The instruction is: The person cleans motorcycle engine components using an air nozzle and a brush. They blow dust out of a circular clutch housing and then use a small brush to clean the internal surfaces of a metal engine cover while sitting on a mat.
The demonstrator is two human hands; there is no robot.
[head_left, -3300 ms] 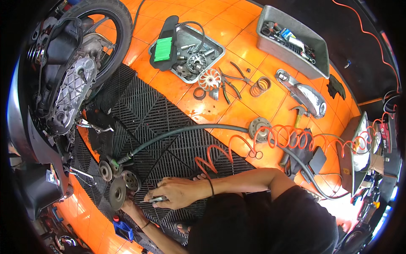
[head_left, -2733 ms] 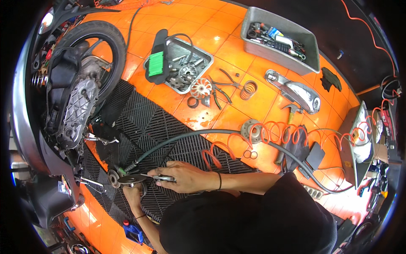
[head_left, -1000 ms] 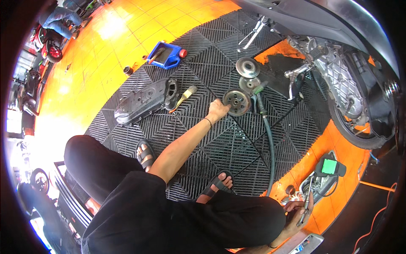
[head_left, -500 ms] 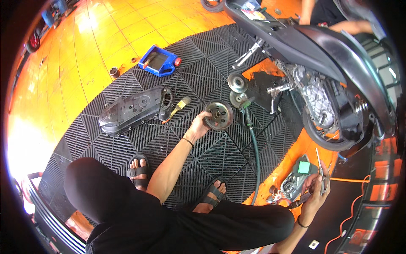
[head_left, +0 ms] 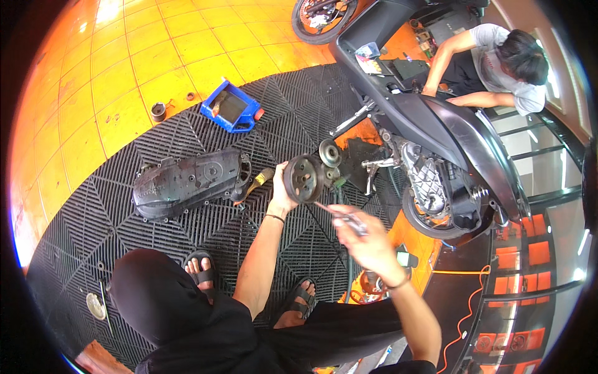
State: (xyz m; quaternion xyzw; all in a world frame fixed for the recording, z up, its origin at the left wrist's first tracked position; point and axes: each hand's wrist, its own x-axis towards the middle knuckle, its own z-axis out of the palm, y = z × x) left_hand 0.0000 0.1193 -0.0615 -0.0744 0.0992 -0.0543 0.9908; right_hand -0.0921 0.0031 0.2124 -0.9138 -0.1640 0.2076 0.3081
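Note:
My left hand [head_left: 281,191] grips the rim of a round metal clutch drum [head_left: 303,179] with holes in its face, held tilted above the black mat. My right hand [head_left: 375,244], slightly blurred, is closed around a silver air blow gun [head_left: 351,222]. Its thin nozzle points at the drum's lower edge; whether they touch I cannot tell. Just beyond the drum lies a shiny round pulley part [head_left: 329,152]. To the left, a black engine side cover [head_left: 190,182] rests on the mat, with a yellow paintbrush [head_left: 262,177] beside it.
A cut-open blue jug [head_left: 249,116] holding dark liquid and a small can [head_left: 158,112] stand at the far left. A partly dismantled scooter [head_left: 430,128] fills the right side, with a co-worker [head_left: 516,65] reaching behind it. An orange hose [head_left: 461,311] lies at right.
My right hand has brought the blow gun up and left from beside my knee to the drum. The drum has been tilted in my left hand. The view has shifted, showing the co-worker more fully.

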